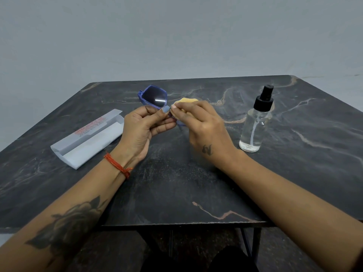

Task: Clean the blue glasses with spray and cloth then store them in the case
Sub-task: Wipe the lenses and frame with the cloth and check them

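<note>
Meanwhile, case [88,138] open, spray bottle [253,126] part-full; left hand [141,126] gripping blue glasses [155,99], right hand [204,124] pinching cloth [186,100].

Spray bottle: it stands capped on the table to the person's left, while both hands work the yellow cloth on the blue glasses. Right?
Not quite. The head view shows the spray bottle standing capped on the table to the person's right, beyond the right hand. The rest holds: both hands work the yellow cloth on the blue glasses.

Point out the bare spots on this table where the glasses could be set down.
Bare tabletop lies between the forearms, near the front edge. More lies right of the spray bottle, and behind the case toward the far left corner. The middle is crowded: left hand and right hand work glasses and cloth there.
</note>
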A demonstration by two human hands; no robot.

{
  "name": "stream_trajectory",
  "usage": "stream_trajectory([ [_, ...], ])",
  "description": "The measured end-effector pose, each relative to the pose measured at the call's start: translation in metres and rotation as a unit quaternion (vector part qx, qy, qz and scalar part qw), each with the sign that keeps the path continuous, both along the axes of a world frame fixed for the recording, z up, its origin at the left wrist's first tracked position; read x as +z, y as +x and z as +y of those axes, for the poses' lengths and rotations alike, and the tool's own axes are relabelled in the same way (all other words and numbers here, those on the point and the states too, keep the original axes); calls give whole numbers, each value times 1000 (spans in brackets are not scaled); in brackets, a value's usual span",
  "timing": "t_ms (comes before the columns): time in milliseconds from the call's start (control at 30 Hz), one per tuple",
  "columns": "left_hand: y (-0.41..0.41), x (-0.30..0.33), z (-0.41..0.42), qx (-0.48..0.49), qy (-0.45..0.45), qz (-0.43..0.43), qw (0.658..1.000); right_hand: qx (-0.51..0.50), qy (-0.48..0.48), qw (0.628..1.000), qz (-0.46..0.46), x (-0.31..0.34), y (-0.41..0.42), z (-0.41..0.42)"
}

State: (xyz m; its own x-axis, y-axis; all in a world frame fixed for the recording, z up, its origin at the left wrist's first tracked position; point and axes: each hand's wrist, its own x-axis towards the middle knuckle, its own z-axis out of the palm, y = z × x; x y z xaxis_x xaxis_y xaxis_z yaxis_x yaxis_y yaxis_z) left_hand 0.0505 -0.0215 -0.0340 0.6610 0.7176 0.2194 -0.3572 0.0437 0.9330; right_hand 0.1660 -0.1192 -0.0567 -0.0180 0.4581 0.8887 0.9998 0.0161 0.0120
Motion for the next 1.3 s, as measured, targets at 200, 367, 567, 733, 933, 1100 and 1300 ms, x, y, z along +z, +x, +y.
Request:
stream_trajectory([
  [200,-1,1,1,8,-18,-13,1000,-3,37,999,17,4,2,-6],
  [367,-2,2,4,17,-41,-23,999,38,38,999,6,0,0,-7],
  [567,-1,2,3,14,-35,-19,999,36,23,999,0,-1,-3,-2],
  [733,-1,2,2,13,-24,-10,1000,-14,6,1000,17,3,1,-2],
  [933,-1,2,2,14,-36,-9,999,-15,26,999,45,4,2,-8],
  [1100,-2,2,2,19,-53,-17,998,3,44,998,51,0,0,-9],
  [1300,-3,2,3,18,-58,-21,998,15,42,998,46,0,-4,-8],
])
